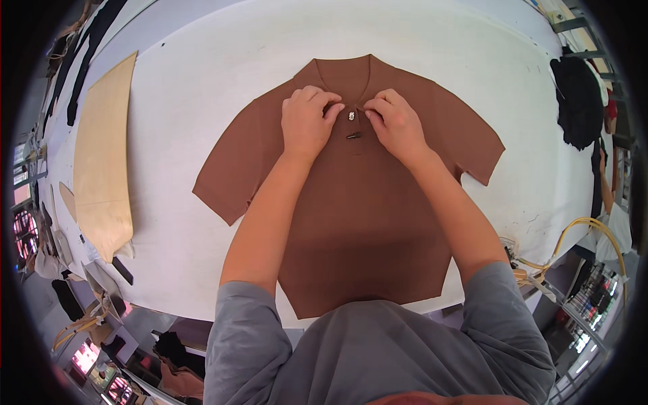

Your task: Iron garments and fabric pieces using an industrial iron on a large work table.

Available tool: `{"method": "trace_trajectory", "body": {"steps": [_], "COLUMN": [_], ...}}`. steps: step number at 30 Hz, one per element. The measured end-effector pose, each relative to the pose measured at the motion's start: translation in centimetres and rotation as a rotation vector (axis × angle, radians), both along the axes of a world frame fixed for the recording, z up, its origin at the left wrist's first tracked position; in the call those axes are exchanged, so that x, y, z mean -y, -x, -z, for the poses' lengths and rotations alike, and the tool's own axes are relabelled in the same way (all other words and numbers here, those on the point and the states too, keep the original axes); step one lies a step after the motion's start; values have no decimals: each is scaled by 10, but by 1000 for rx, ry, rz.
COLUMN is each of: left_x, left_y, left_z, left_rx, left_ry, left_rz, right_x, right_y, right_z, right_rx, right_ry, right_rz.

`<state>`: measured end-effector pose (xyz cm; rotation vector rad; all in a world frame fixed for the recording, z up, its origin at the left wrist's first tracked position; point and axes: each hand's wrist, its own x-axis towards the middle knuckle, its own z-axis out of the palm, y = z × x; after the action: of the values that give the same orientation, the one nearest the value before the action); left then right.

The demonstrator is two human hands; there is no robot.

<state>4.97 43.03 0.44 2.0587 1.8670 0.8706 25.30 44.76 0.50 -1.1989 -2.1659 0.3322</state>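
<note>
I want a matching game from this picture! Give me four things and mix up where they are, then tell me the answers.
Things:
1. Brown polo shirt
2. Long tan board
3. Black cloth bundle
4. Left hand and right hand

Places:
A. Toward the right side of the picture
B. Near the front of the collar
C. Spread out mid-table
D. On the left part of the white table

Answers: 1-C, 2-D, 3-A, 4-B.
</note>
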Motion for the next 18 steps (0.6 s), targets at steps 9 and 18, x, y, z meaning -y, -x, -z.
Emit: {"method": "trace_trajectory", "body": {"steps": [9, 18], "left_x": [67, 97], "left_y": [-15, -32], "left_z": [9, 18], "left_rx": [75, 61], "left_ry": [-29, -57], "left_rz": [-88, -49], "right_x": [34, 51], "right_y": [-9, -4], "right_z": [-8, -20], "right_rx": [64, 131], "right_ry": [281, 381], "right_rz": [55, 71]}}
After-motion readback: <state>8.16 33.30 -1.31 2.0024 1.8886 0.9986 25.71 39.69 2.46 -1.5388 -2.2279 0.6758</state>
